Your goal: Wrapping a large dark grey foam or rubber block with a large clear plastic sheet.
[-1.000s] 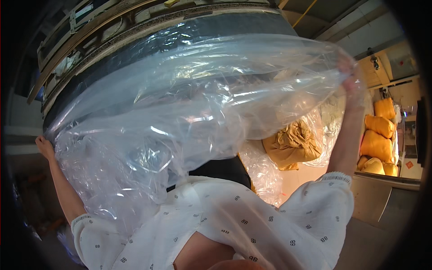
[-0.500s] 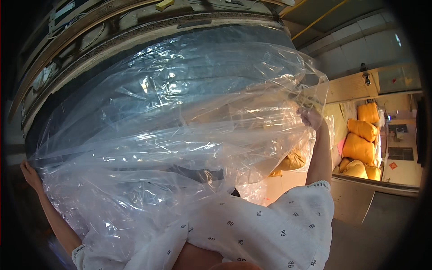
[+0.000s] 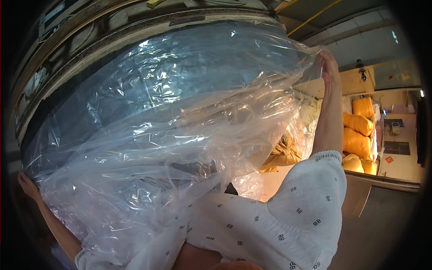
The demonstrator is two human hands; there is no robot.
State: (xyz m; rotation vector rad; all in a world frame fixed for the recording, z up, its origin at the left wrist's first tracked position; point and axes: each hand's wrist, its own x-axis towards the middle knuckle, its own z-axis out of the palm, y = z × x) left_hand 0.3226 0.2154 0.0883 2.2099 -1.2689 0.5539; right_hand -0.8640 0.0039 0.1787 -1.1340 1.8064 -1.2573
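My left hand [image 3: 29, 185] and right hand [image 3: 329, 64], fingers closed on opposite sides of a clear plastic sheet [image 3: 180, 121], reach wide apart, likely drawing it flatter over the dark table [image 3: 81, 80].

Both arms are spread wide. The left forearm [image 3: 56, 227] slants outward to the left, and the left grip [image 3: 28, 185] is clenched at its end, single fingers hard to make out. The right forearm [image 3: 327, 119] reaches almost straight away from the body; the right grip [image 3: 328, 63], fingers curled leftward, sits farther out.
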